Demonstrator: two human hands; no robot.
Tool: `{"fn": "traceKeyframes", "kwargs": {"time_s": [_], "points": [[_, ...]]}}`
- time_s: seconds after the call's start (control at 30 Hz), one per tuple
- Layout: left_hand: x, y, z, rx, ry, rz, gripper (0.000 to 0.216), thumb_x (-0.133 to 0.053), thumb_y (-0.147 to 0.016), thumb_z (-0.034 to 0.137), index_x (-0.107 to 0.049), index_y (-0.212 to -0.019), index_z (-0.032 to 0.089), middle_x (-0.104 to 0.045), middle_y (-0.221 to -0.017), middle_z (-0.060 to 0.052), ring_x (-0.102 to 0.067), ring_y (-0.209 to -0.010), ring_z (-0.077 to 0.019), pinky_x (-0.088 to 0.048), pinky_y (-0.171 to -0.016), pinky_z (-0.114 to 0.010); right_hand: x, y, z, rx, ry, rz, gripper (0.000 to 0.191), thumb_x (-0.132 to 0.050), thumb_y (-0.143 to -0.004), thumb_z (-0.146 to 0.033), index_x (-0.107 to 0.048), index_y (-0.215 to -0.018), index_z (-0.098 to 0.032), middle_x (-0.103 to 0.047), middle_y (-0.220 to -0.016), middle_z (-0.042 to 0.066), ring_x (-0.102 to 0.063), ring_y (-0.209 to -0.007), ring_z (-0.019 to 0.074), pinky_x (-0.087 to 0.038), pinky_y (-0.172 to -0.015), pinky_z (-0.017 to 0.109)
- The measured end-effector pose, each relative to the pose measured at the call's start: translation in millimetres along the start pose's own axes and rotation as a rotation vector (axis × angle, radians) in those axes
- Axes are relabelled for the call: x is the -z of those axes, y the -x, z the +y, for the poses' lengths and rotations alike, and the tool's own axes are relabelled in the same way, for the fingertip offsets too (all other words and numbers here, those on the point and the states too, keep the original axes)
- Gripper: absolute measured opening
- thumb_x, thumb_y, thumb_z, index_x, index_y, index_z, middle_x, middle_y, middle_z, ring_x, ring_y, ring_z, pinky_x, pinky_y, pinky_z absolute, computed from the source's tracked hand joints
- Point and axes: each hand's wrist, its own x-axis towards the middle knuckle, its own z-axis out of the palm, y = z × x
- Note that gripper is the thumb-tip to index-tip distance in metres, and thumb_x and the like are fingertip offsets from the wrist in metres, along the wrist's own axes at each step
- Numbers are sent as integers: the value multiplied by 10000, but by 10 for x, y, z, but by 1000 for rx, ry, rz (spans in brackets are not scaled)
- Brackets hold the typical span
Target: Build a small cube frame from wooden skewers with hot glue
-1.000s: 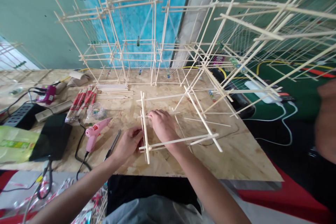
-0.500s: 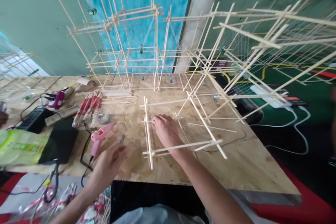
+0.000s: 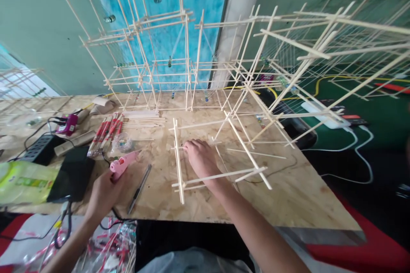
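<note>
The left hand is wrapped around the handle of the pink glue gun, which lies on the wooden board well to the left of the small stick frame. The gun's long axis runs slantwise, with the nozzle aimed away from the person and towards the frame. A slim metal tool lies between gun and frame. The right hand reaches inside the frame, fingertips pinched together on a thin cross stick beside its left post.
</note>
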Motion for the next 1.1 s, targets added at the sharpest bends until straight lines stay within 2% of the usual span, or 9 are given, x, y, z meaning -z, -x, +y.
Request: {"fn": "traceKeyframes", "kwargs": {"time_s": [0.03,0.17,0.33,0.5,0.67,0.83,1.1], "points": [[3,0,23,-29,10,18,467,-594,-808,628,-608,-706,172,-510,-549,24,-464,-560,-155,-348,-513,-234,4,3,0,3,-2,3,157,-622,-977,-101,-727,-899,-188,-769,-914,48,-673,-887,212,-437,-798,311],[24,74,194,-188,84,67,373,-590,-862,546,-636,-819,178,-608,-665,2,-528,-613,-170,-400,-567,-239,27,14,5,13,-18,-1,177,-596,-988,-97,-720,-903,-190,-767,-935,52,-669,-909,204,-435,-809,312],[-56,145,612,-303,99,-53,347,-572,-919,497,-639,-788,183,-586,-600,7,-541,-537,-169,-402,-555,-250,26,14,15,22,-27,-12,233,-554,-973,-47,-704,-870,-192,-763,-933,53,-658,-908,201,-430,-806,318],[-189,129,881,-406,153,-107,300,-551,-963,440,-689,-900,180,-671,-706,-31,-629,-621,-201,-456,-625,-263,23,17,17,21,-24,-18,267,-542,-927,14,-693,-866,-197,-753,-913,49,-642,-872,203,-422,-782,322],[-262,103,884,-447,170,-125,268,-521,-993,414,-673,-973,194,-717,-823,-63,-688,-709,-226,-491,-667,-282,34,26,23,21,-37,-24,253,-563,-917,16,-691,-881,-199,-748,-924,54,-634,-876,206,-425,-771,316],[-273,96,883,-446,166,-127,263,-524,-987,420,-658,-954,196,-726,-842,-76,-706,-739,-247,-499,-682,-302,37,28,20,16,-46,-34,245,-570,-924,20,-702,-910,-186,-751,-940,55,-635,-883,200,-431,-778,308],[-317,89,865,-449,160,-141,272,-521,-1008,403,-674,-1024,178,-735,-910,-95,-719,-814,-256,-511,-730,-311,33,26,18,28,-39,-30,247,-552,-952,5,-717,-933,-177,-758,-952,61,-645,-902,206,-446,-815,320]]}}
